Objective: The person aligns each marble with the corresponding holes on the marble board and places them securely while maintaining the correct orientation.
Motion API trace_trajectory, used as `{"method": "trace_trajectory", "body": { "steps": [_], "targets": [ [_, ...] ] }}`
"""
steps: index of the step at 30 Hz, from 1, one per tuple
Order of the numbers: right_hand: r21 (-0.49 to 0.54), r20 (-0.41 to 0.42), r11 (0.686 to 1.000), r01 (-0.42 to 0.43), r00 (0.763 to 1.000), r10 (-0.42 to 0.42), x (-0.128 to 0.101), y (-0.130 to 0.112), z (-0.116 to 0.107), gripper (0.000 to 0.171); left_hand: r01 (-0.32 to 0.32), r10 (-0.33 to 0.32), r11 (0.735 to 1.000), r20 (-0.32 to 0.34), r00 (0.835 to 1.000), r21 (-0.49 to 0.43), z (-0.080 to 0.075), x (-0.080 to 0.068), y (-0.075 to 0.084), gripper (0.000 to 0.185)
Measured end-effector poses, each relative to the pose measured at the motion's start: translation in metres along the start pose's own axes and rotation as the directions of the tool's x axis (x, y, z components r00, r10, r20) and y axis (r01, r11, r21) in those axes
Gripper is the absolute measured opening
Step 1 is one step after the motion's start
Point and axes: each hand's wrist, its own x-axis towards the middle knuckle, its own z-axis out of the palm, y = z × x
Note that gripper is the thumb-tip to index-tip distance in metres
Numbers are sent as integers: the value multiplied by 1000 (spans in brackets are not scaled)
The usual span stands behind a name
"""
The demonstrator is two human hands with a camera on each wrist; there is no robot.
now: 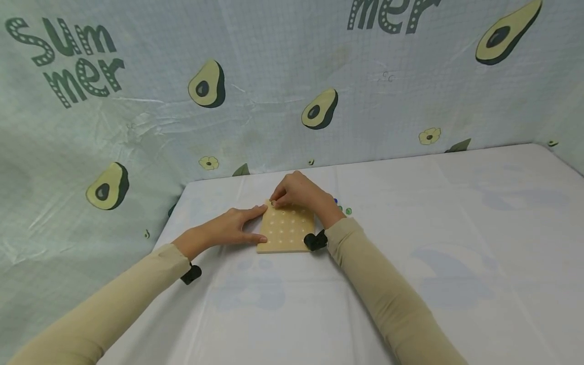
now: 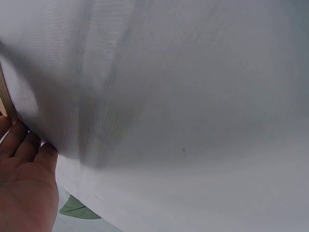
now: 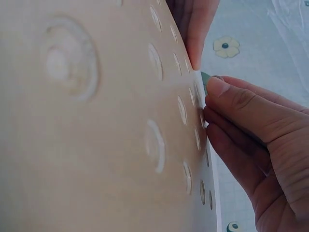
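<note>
The wooden board [image 1: 286,228] lay flat on the bench [image 1: 456,228], its grid of shallow round hollows facing up. The right hand [image 1: 303,195] reached over the board's far edge to the far-left corner, where its fingers [image 3: 231,96] were curled and pinching a small green bead [image 3: 204,81] right above a corner hollow. The left hand [image 1: 230,228] rested against the board's left edge, fingers fairly straight and holding nothing, thumb along the near corner. More small beads [image 1: 343,207] lay on the bench just right of the right hand, nearer to it than to the left.
</note>
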Motion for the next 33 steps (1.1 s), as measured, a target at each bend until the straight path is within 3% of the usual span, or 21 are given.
{"method": "trace_trajectory", "body": {
  "steps": [27,33],
  "targets": [
    [-22,4,1000,-9,1000,9,3,-3,-1,19,3,-3,1000,6,1000,20,-4,-1,1,105],
    [-30,45,999,-42,998,44,-3,-6,-6,25,3,-3,1000,4,1000,11,-3,-2,3,104]
  ]
}}
